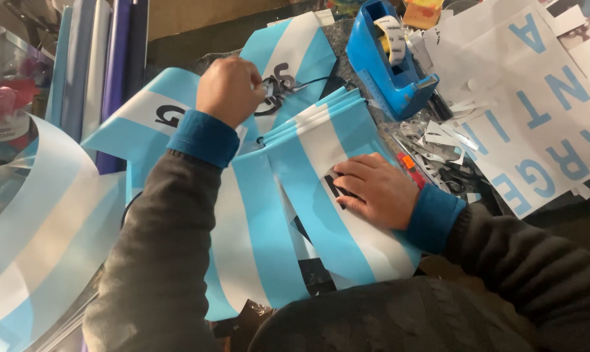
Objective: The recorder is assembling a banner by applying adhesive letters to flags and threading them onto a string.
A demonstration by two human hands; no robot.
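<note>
Several light-blue and white striped paper pennants (308,195) hang along a black cord (308,83) across my lap and the worktop. My right hand (373,189) lies flat on the nearest pennant, pressing a black cut-out letter (334,188) onto its white stripe. My left hand (228,90) is closed around the cord and the top of another pennant (158,111) that bears a black letter. Both wrists show blue cuffs under grey sleeves.
A blue tape dispenser (387,62) stands at the back right. White sheets with light-blue letters (536,98) lie to the right, with paper scraps (438,146) beside them. Rolls of coloured paper (99,65) lean at the left. A wide striped ribbon (40,221) curls at the left.
</note>
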